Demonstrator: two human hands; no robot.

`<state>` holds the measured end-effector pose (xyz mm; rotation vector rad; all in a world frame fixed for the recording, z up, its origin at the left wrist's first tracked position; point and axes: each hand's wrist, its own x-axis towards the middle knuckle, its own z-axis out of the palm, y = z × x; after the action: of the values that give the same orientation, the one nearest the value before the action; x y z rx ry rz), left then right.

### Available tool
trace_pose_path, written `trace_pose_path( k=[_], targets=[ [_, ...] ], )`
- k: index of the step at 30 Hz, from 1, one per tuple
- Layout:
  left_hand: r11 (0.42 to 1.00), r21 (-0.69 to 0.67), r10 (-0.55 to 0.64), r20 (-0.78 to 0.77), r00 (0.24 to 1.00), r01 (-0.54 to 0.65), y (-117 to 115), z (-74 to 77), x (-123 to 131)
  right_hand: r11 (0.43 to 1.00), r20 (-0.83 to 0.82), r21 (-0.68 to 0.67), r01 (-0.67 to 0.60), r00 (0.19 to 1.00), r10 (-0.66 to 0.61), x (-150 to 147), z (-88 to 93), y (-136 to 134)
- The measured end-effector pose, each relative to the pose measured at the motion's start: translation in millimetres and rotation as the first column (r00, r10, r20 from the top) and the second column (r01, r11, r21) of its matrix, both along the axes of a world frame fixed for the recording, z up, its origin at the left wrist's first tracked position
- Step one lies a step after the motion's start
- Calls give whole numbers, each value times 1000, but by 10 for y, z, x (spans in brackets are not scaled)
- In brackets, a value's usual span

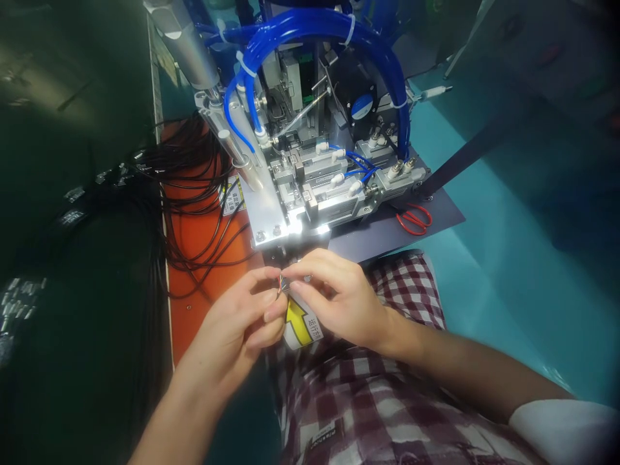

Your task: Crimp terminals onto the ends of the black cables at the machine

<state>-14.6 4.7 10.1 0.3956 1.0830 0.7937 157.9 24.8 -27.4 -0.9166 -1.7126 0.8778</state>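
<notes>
Between my two hands is the end of a thin dark cable, its fine coloured wires (pixel 280 284) fanned out. My left hand (pixel 247 310) pinches the cable end between thumb and fingers, the other fingers curled under. From the right, my right hand (pixel 334 290) has its thumb and forefinger at the wire tips; its fingertips are closed around them. Just beyond my hands stands the front of a metal machine (pixel 305 226) with small clamps and pneumatic cylinders. Below the fingers shows a white label with a yellow arrow (pixel 299 323).
A bundle of black cables (pixel 194 174) lies on the orange board (pixel 188 329) at left. Thick blue air hoses (pixel 310 26) arch over the machine. Red-handled scissors (pixel 414 220) rest on the grey base plate (pixel 450 216). A checkered apron (pixel 387 400) covers my lap.
</notes>
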Motion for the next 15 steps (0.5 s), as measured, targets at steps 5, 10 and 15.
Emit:
trace_pose_path(
  k=[5, 10, 15],
  targets=[
    [1000, 10, -7, -4, 1000, 7, -6, -23, -3, 992, 20, 122, 24, 999, -27, 16, -29, -4],
    [1000, 21, -16, -4, 1000, 16, -1, -25, 0, 992, 22, 121, 28, 999, -31, 21, -25, -7],
    [1000, 23, -5, -6, 1000, 5, 6, -31, 6, 990, 14, 141, 25, 1000, -28, 15, -47, -16]
  ],
)
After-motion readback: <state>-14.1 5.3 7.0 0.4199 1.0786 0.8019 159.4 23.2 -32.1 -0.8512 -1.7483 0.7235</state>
